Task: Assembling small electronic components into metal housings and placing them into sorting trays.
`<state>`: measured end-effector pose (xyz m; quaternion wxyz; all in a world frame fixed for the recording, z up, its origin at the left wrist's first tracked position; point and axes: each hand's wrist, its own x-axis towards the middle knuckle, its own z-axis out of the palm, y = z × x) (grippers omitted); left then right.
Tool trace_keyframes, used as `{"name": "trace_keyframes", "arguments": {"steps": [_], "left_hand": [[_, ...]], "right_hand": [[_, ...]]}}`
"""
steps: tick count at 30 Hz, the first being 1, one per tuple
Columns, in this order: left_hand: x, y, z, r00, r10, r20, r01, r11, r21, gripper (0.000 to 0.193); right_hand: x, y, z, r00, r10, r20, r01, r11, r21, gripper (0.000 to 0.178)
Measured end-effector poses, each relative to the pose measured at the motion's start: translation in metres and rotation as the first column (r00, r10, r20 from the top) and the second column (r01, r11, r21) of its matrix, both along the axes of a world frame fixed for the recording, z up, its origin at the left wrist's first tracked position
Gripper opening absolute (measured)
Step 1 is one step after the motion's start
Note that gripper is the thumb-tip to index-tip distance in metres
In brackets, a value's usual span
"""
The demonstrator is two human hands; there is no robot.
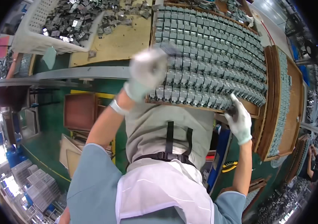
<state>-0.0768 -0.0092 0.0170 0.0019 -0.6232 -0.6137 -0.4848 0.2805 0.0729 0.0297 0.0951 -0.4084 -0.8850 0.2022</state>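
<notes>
A wooden tray [249, 107] in front of me holds many rows of small grey metal parts [200, 74], packed side by side. My left hand [149, 69], in a white glove, is over the tray's left edge. Motion smears its fingers, and a dark blur lies by the fingertips, so what it holds, if anything, is unclear. At the near right end of the front row is my right hand [239, 121], also gloved. Its index finger and thumb are spread apart beside the last parts. A dark patch between them cannot be made out.
A white plastic crate [32, 35] of loose metal pieces stands at the far left, beside pieces strewn on a yellowish board [116, 43]. More wooden trays [295, 108] are stacked on the right. Yellow-handled pliers [229, 166] lie low at the right. A co-worker's arm [311, 164] shows far right.
</notes>
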Motion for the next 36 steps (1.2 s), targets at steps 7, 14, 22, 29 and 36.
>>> {"name": "trace_keyframes", "arguments": {"steps": [7,14,22,29,36], "left_hand": [[-0.287,0.039,-0.088,0.734,0.492,-0.468,-0.676,0.596,-0.434,0.068],[-0.211,0.028,-0.124,0.646,0.277,-0.711,-0.569,0.796,-0.207,0.036],[-0.185,0.012,-0.13,0.952,0.271,0.146,-0.183,0.881,-0.437,0.035],[-0.119,-0.003,-0.096,0.974,0.215,0.073,-0.174,0.912,-0.371,0.041],[-0.102,-0.017,-0.115,0.954,0.274,0.12,-0.223,0.918,-0.327,0.036]], "right_hand": [[0.029,0.006,0.024,0.986,-0.044,-0.161,0.058,0.995,0.084,0.06],[0.142,0.047,0.07,0.862,-0.406,-0.303,0.459,0.879,0.13,0.039],[0.239,0.182,0.036,0.601,-0.731,-0.323,0.655,0.682,-0.325,0.044],[0.245,0.19,0.023,0.613,-0.711,-0.346,0.634,0.703,-0.322,0.033],[0.288,0.214,0.018,0.581,-0.722,-0.376,0.629,0.692,-0.355,0.034]]}}
